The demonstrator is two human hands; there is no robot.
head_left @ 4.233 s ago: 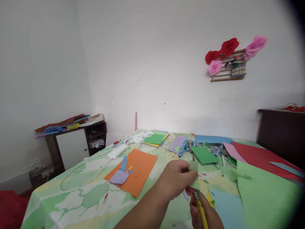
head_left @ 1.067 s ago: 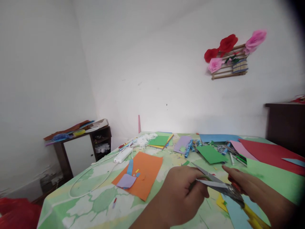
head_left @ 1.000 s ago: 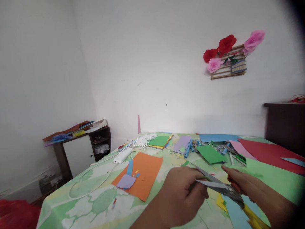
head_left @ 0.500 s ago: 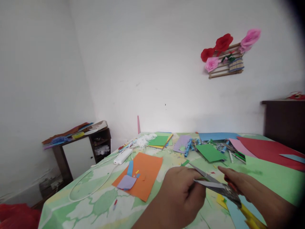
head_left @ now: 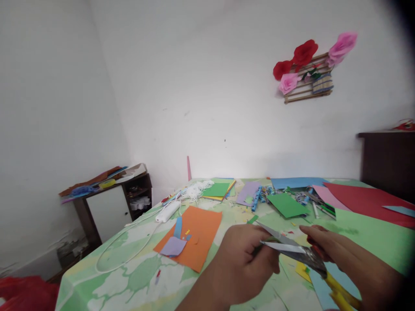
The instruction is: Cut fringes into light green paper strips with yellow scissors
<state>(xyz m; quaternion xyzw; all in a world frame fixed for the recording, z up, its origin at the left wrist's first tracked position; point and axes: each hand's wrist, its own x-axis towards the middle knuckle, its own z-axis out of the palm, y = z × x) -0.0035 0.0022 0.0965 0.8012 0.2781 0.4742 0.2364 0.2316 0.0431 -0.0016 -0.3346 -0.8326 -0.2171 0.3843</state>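
Observation:
My right hand [head_left: 343, 255] grips a pair of scissors [head_left: 308, 255] with silver blades and red and yellow handles. The blades stand apart and point left, their tips at the fingers of my left hand [head_left: 248, 263]. That hand is closed in a pinch. A small greenish edge shows between its fingertips and the blades, but most of what it pinches is hidden. Below the scissors lie a light blue sheet [head_left: 345, 283] and a yellow paper scrap [head_left: 303, 272].
An orange sheet [head_left: 207, 224] with a purple scrap [head_left: 173, 246] lies left of my hands. A white power strip [head_left: 167, 211] and its cord are further left. Green card [head_left: 287, 205], blue-wrapped pieces and coloured sheets, including a red sheet [head_left: 366, 201], spread at the back and right.
The scissors have shifted slightly left, their lower blade tip now nearer my left fingers. My left hand has tilted a little; both hands keep their grip.

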